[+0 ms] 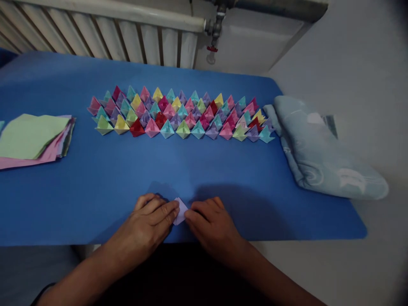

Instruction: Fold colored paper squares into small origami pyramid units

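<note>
A small piece of folded lilac paper (181,211) lies near the front edge of the blue table (127,178). The fingertips of my left hand (149,219) press on its left side and hide that part. At its right corner, my right hand (212,223) pinches the paper between thumb and bent fingers. Beyond my hands stand several rows of folded paper boats (183,129) in pink, yellow, blue, purple, red and green, packed closely together.
To the left lies a stack of coloured paper sheets (32,136), pale green on top. A folded grey-blue blanket (318,148) rests at the right edge of the table. Behind the table are a white radiator (127,36) and a pipe valve with a red handle (212,49).
</note>
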The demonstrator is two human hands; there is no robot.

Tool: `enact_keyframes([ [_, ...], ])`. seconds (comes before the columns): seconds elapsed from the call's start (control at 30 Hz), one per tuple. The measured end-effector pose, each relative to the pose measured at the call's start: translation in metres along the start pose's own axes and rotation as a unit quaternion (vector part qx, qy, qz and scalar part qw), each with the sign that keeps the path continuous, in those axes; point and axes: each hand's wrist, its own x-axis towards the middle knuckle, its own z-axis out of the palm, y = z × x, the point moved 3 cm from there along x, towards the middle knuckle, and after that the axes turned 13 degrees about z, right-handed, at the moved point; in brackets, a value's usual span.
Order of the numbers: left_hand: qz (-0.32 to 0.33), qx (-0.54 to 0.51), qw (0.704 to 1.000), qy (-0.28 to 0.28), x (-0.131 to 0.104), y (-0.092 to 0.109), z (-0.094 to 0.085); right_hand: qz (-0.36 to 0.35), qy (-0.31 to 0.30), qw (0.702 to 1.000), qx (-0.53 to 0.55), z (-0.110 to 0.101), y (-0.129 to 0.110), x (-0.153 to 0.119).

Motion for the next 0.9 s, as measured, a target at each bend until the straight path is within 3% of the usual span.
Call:
enact_keyframes([
  [0.4,-0.084,-0.035,0.996,0.015,0.008,0.002,-0.010,0.075,-0.008,0.994,0.080,0.000,-0.001,0.004],
  [0.9,-0.197,-0.040,0.977,0.075,0.013,-0.003,0.002,0.134,-0.027,0.986,0.098,0.002,-0.002,0.015],
])
